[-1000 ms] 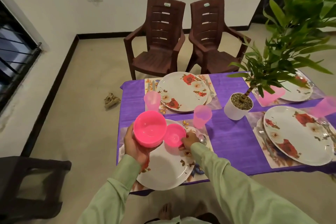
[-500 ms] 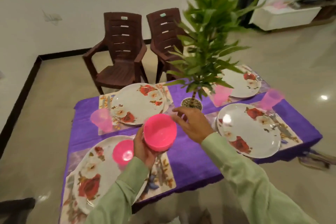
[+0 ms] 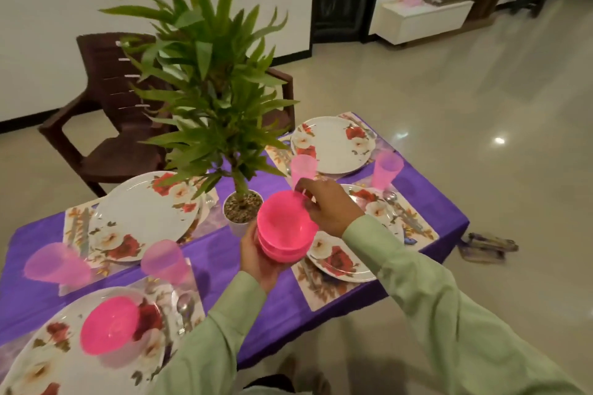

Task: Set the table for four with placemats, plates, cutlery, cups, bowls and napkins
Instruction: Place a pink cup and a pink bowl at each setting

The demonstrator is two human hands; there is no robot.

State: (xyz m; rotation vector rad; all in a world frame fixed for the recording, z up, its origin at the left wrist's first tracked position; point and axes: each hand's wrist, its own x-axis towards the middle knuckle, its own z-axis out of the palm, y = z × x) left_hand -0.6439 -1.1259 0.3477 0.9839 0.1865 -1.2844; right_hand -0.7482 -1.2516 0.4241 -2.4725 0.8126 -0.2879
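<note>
My left hand [image 3: 261, 261] holds a stack of pink bowls [image 3: 284, 228] from below, over the purple table [image 3: 282, 298]. My right hand [image 3: 327, 207] pinches the far rim of the top bowl. One pink bowl [image 3: 109, 324] sits on the near left floral plate [image 3: 96, 353]. Three more floral plates lie on placemats: far left plate [image 3: 144, 212], near right plate [image 3: 340, 261], far right plate [image 3: 333, 144]. Pink cups stand by the settings: cup [image 3: 56, 266], cup [image 3: 165, 261], cup [image 3: 303, 168], cup [image 3: 386, 168]. Spoons [image 3: 184, 308] lie beside the plates.
A potted plant [image 3: 240, 212] stands mid-table, its leaves spreading high right behind the bowl stack. A brown plastic chair [image 3: 109, 125] stands behind the table. Sandals [image 3: 484, 248] lie on the floor by the right table edge. A low white cabinet [image 3: 423, 18] is far back.
The view has swung right along the table. The bowl stack moved right in my left hand, and my right hand has come onto the top bowl's rim. One bowl stays on the near left plate.
</note>
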